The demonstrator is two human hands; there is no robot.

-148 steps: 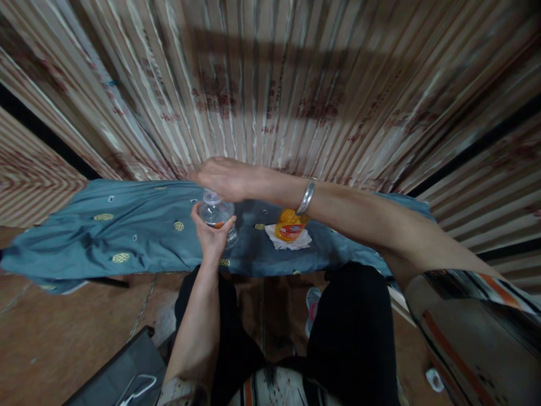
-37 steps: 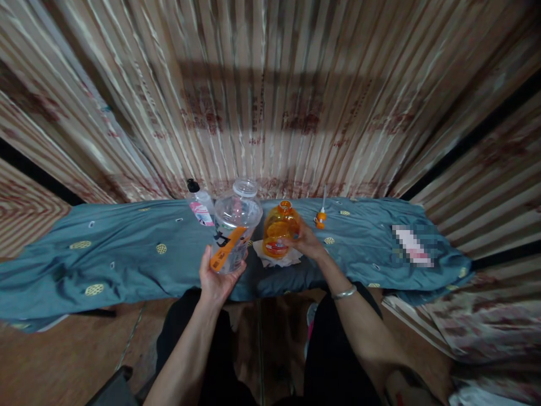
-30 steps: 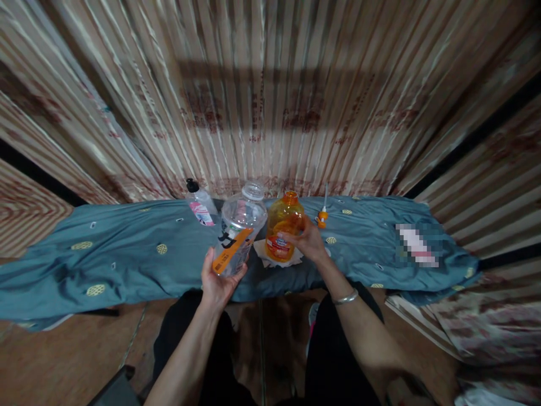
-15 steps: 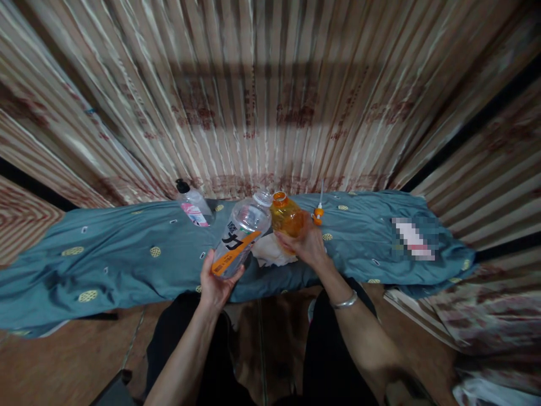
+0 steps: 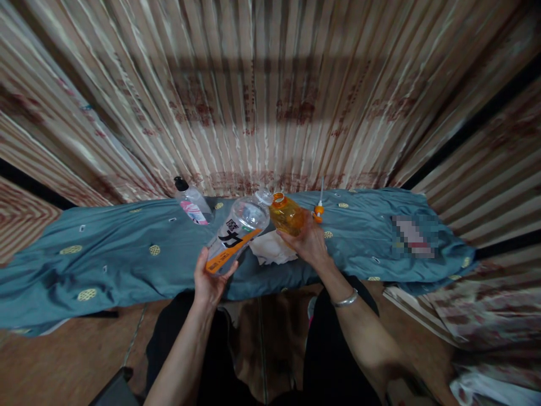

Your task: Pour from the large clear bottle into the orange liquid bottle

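Note:
My left hand (image 5: 211,280) is wrapped round the lower part of a clear plastic bottle (image 5: 239,234) with a black and orange label. This bottle tilts up to the right, its mouth near the open neck of an orange bottle (image 5: 286,214). Around the orange bottle's lower body my right hand (image 5: 308,239) is closed, and that bottle leans to the left. Whether the two necks touch I cannot tell. Below them a crumpled white cloth or tissue (image 5: 274,249) lies on the blue-green cover. An orange pump head (image 5: 318,210) with a pale tube stands behind my right hand.
A clear pump bottle (image 5: 192,204) with a black top and pink label stands at the back left. The patterned blue-green cover (image 5: 127,242) drapes a long narrow surface. Striped curtains (image 5: 270,101) close off the back and sides. A pixelated patch (image 5: 414,237) lies at the right.
The clear bottle and my left hand have shifted slightly left and tilted further over. The orange bottle leans a little more to the left in my right hand.

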